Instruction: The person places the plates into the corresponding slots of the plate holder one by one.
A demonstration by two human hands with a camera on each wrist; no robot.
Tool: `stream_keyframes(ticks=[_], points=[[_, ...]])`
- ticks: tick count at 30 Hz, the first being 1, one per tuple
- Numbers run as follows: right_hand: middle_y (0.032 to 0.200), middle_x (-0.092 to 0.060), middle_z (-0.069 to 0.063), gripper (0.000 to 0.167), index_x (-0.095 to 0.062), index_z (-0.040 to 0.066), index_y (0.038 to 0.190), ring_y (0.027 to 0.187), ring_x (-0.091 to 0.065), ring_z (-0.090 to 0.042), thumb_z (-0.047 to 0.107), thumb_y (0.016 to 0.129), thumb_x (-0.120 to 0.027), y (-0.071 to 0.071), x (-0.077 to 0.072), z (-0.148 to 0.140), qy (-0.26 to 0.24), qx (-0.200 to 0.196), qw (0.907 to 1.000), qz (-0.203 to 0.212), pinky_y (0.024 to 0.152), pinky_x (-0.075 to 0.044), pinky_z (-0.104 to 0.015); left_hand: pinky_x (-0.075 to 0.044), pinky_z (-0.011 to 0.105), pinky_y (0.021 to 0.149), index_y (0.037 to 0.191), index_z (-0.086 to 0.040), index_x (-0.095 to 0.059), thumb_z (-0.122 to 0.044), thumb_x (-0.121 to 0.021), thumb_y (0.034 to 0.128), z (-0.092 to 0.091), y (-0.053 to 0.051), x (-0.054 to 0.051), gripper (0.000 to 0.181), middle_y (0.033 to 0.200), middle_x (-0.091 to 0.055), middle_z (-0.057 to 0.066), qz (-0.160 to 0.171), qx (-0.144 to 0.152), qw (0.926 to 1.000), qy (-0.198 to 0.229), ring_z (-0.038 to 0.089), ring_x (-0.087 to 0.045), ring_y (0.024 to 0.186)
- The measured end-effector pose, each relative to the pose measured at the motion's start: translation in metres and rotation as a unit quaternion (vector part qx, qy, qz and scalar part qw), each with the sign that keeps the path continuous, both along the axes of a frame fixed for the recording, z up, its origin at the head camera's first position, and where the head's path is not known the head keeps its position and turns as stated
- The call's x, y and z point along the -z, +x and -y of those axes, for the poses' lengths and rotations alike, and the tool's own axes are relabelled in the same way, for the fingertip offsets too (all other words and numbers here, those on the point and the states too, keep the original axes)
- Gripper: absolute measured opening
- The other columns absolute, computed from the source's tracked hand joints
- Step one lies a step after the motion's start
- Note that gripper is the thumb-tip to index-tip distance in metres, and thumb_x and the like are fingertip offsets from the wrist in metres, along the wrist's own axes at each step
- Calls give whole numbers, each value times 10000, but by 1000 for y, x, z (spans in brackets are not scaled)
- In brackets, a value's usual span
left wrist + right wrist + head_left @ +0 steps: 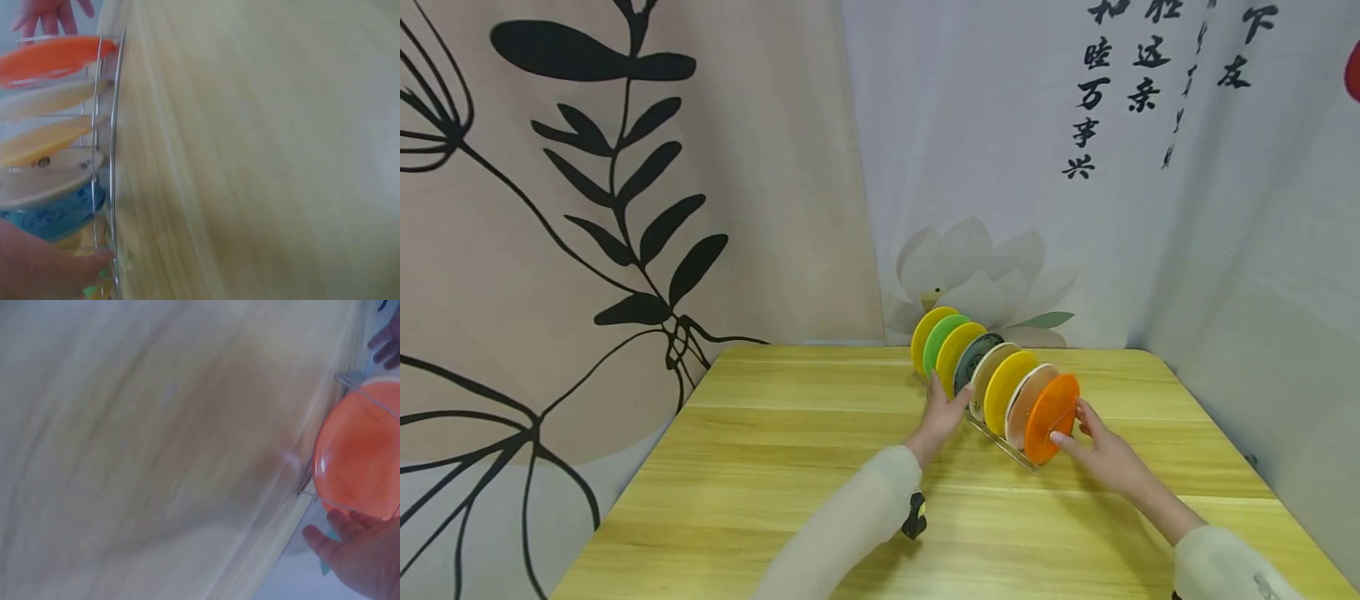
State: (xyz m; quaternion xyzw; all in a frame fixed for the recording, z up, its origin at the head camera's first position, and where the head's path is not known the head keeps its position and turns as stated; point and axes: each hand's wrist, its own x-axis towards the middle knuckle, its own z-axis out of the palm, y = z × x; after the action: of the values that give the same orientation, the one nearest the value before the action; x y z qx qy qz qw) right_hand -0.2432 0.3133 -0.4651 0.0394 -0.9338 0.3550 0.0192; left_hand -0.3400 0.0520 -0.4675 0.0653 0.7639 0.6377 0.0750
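Observation:
A wire dish rack [1000,442] stands slantwise near the table's back edge, with a row of upright dishes in it. At its near end is an orange plate [1051,421], followed by a pinkish-beige plate [1027,410], a yellow plate [1009,392] and a patterned beige dish [988,383]. Behind these come a dark blue patterned dish [973,358] and a green plate [942,337] between yellow ones. My left hand [938,421] is at the rack's left side, its thumb against the wire. Spread fingers of my right hand [1108,454] are beside the orange plate.
The rack stands on a light wooden table [760,467]. Behind it hangs a printed curtain [775,208] with dark plants and lettering. A pale curtain [1262,292] borders the right side.

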Motion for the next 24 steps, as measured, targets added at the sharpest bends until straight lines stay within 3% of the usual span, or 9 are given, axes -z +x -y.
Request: stream_keyframes(ticks=[10,15,21,24], points=[[1506,-303,-349,953,-53,-17,1571,1308,-394,-537,569,978,-517,15,-3,28,117,129,9998,-19,1005,-364,-684,-83,560,1191,1587,-95,68,-613,-488,968,8,20,1,980,1642,39,173,103,591,9982,-48,338,-2,1497],[1512,-304,-338,953,-36,14,1580,1283,-420,-545,577,977,-512,18,-2,40,202,132,9997,59,976,-398,-676,-105,563,1189,1595,-138,56,-653,-489,947,12,28,-1,992,1649,23,136,236,725,9971,-65,322,-26,1499],[1503,-327,-329,928,-56,25,1584,1286,-439,-518,557,981,-521,23,-2,52,215,31,9998,-45,969,-413,-666,-91,563,1189,1595,-127,49,-547,-502,992,17,32,3,919,1650,7,129,-68,958,9952,161,315,-30,1498],[1495,-348,-324,921,-79,27,1584,1291,-443,-504,556,979,-527,25,-2,57,158,-27,9998,-108,977,-410,-662,-98,590,1179,1599,-155,41,-551,-498,993,22,33,5,903,1652,-12,121,-51,987,9950,169,329,-41,1497]])
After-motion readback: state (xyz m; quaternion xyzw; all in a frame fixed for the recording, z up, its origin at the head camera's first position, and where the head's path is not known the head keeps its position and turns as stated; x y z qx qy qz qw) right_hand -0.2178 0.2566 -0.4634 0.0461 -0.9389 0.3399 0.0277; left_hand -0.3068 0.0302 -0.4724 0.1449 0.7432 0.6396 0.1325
